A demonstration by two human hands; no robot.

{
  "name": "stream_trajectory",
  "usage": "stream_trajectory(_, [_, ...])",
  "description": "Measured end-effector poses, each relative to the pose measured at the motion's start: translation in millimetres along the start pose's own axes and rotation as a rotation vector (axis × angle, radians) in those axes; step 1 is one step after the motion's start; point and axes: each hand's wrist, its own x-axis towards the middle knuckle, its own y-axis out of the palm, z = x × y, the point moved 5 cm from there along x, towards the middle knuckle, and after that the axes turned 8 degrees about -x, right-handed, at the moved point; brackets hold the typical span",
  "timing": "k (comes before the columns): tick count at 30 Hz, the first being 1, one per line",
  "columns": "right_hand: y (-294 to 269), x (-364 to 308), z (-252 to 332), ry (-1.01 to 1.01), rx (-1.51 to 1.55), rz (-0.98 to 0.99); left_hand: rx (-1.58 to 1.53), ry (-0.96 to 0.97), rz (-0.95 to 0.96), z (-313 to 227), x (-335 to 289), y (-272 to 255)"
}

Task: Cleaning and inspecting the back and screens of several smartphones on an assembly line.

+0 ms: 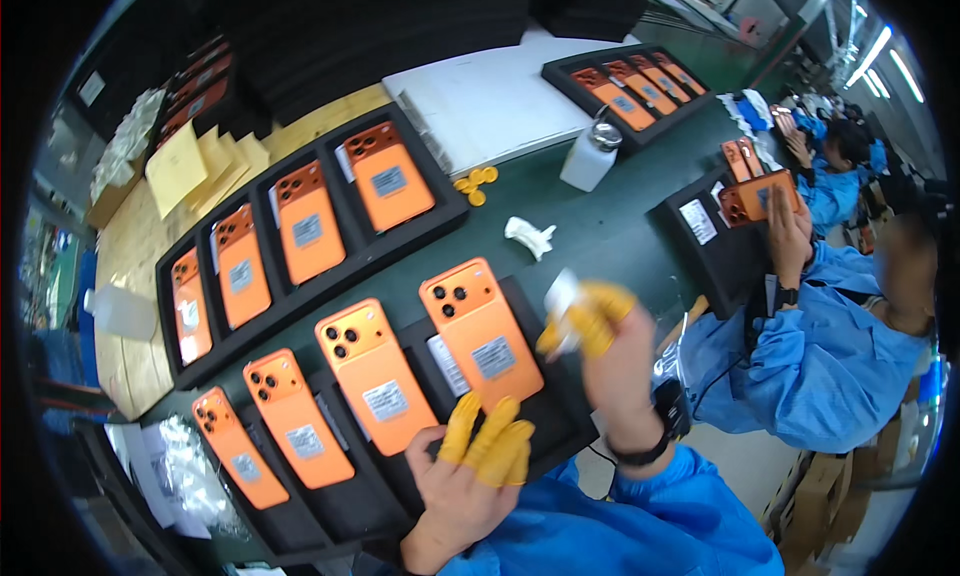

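Note:
My left hand [468,476], with yellow finger cots on its fingers, lies with fingers outstretched at the lower edge of an orange phone [505,331]. The phone rests back side up, with a triple camera and a silver label. To its right, my right hand [615,351], also in yellow finger cots, pinches a white wipe [563,294] above the table. Farther left, more orange phones [365,346] lie in a row on the same black foam tray [560,401], each with a label on its back.
Behind stands a second black tray [450,211] with several orange phones. A crumpled white wipe [530,238], loose yellow finger cots [477,184] and a pump bottle [592,156] sit on the green table [630,221]. At the right, a co-worker in blue [800,346] holds another phone [758,198].

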Motion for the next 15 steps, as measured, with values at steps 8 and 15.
stream_trajectory(8, [-73.7, 179.3, 60.2, -0.642, -1.396, -0.393, -0.006, -0.135, -0.031, 32.4, -10.3, -20.4])
stream_trajectory(15, [-58.4, 194.7, 52.7, -0.59, -1.59, -0.238, -0.013, -0.055, -0.085, 32.5, -7.8, -38.5])
